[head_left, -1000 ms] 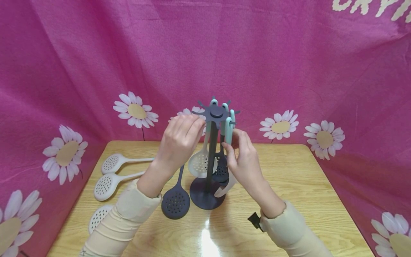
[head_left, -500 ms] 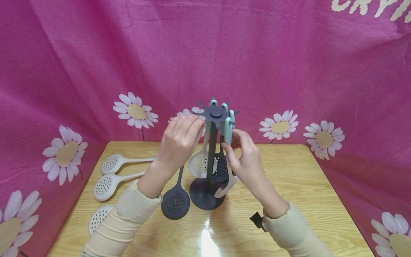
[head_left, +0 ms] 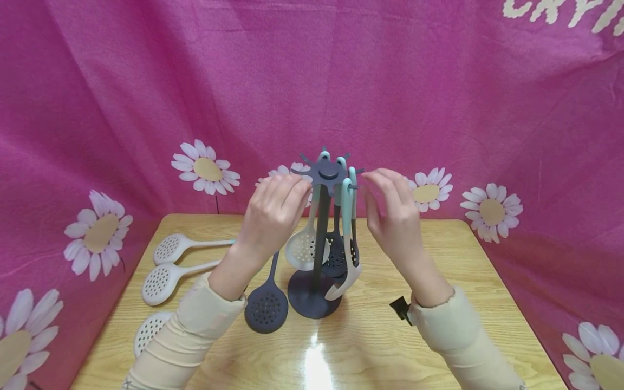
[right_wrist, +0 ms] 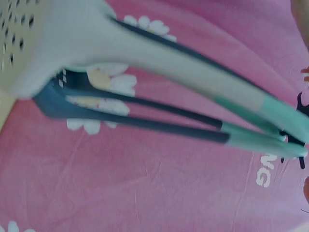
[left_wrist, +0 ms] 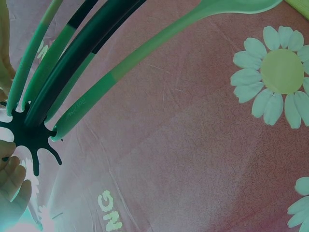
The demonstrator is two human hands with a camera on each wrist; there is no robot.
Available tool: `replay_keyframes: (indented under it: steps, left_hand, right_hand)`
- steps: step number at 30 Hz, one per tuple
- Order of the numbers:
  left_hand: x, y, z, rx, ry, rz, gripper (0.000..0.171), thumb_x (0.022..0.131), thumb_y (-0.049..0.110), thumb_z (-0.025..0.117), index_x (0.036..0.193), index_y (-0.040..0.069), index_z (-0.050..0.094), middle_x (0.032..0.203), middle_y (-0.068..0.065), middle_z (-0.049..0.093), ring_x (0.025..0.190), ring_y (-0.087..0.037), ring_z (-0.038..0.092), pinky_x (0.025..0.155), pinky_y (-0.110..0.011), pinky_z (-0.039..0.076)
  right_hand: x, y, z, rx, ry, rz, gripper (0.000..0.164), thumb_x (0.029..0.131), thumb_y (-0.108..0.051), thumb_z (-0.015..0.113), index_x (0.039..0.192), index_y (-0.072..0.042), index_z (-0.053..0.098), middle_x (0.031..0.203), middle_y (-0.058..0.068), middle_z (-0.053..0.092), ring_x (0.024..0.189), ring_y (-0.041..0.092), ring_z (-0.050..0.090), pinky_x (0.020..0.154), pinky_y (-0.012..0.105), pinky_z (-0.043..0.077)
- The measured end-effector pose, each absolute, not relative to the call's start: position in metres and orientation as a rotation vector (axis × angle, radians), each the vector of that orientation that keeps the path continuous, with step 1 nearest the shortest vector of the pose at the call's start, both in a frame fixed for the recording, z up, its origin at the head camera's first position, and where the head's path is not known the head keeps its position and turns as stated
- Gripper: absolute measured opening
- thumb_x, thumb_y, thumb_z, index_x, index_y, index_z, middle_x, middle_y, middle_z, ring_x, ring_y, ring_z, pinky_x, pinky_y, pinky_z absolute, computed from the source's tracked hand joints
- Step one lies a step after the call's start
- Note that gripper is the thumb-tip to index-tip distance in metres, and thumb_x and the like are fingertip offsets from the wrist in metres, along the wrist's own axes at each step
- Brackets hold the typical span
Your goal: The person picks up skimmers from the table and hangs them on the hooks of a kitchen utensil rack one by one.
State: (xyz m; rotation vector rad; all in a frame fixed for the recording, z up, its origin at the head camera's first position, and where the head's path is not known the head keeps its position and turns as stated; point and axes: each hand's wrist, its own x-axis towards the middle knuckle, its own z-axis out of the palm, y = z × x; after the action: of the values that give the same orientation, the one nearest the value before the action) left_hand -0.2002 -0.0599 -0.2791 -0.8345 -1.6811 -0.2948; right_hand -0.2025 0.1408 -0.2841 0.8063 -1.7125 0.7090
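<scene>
A dark utensil stand [head_left: 321,233] with a spoked top carries several hanging utensils. My left hand [head_left: 277,214] pinches a spoke on the near left side of that top; in the left wrist view its fingertips [left_wrist: 12,179] show at the spokes. My right hand [head_left: 396,216] is just right of the stand, fingers loosely bent and holding nothing. Nearest to it hangs a white skimmer [head_left: 349,254] by its mint handle, seen edge-on. Behind hang a dark utensil [head_left: 354,233], a dark skimmer [head_left: 335,254] and, on the far left side, another white skimmer [head_left: 304,249].
A dark skimmer [head_left: 266,309] lies on the wooden table [head_left: 439,303] left of the stand base. Farther left lie white skimmers [head_left: 158,283], one partly under the left sleeve [head_left: 195,330]. A pink cloth with daisies [head_left: 273,81] surrounds the table.
My right hand has let go of the white skimmer's mint handle and moved up and right, away from it. The skimmer hangs free on its spoke. The left hand stays put.
</scene>
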Motion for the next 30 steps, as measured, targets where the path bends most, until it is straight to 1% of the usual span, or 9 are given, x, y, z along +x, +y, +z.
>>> replay_keyframes:
  steps: [3,12,19,24,30]
  left_hand:
    - [-0.200,-0.060,-0.279,-0.834,-1.685,-0.292,0.010,0.086,0.002,0.058,0.091,-0.005,0.061,0.086,-0.015,0.061,0.077,-0.026,0.058,0.068,-0.034,0.049]
    - [-0.200,-0.060,-0.279,-0.834,-1.687,-0.295,0.010,0.086,0.002,0.059,0.091,-0.005,0.061,0.087,-0.015,0.061,0.077,-0.027,0.058,0.068,-0.034,0.049]
    - [-0.200,-0.060,-0.279,-0.834,-1.692,-0.302,0.010,0.085,0.002,0.059,0.091,-0.005,0.061,0.087,-0.015,0.062,0.077,-0.027,0.058,0.068,-0.034,0.049]
    - [-0.200,-0.060,-0.279,-0.835,-1.688,-0.307,0.010,0.085,0.002,0.059,0.091,-0.005,0.061,0.087,-0.015,0.062,0.078,-0.027,0.058,0.068,-0.034,0.049]
    - [-0.200,-0.061,-0.281,-0.838,-1.687,-0.321,0.011,0.085,0.002,0.060,0.093,-0.005,0.061,0.088,-0.015,0.062,0.079,-0.027,0.059,0.068,-0.033,0.049]
  right_hand:
    - [-0.210,0.144,-0.278,0.846,-1.730,0.640,0.021,0.079,0.010,0.059,0.100,0.005,0.060,0.095,0.019,0.059,0.089,0.033,0.055,0.079,0.036,0.045]
    - [-0.224,0.150,-0.272,0.920,-1.777,0.534,0.018,0.080,0.010,0.058,0.097,0.005,0.060,0.092,0.018,0.059,0.085,0.033,0.054,0.076,0.040,0.045]
    - [-0.227,0.151,-0.270,0.937,-1.770,0.511,0.019,0.078,0.011,0.062,0.095,0.004,0.061,0.089,0.017,0.060,0.081,0.032,0.054,0.073,0.040,0.046]
    - [-0.226,0.152,-0.269,0.943,-1.789,0.503,0.018,0.078,0.009,0.064,0.094,0.004,0.062,0.088,0.016,0.060,0.081,0.031,0.055,0.073,0.039,0.048]
    - [-0.225,0.153,-0.268,0.950,-1.798,0.504,0.018,0.077,0.011,0.064,0.093,0.004,0.062,0.087,0.016,0.061,0.080,0.030,0.056,0.073,0.038,0.049]
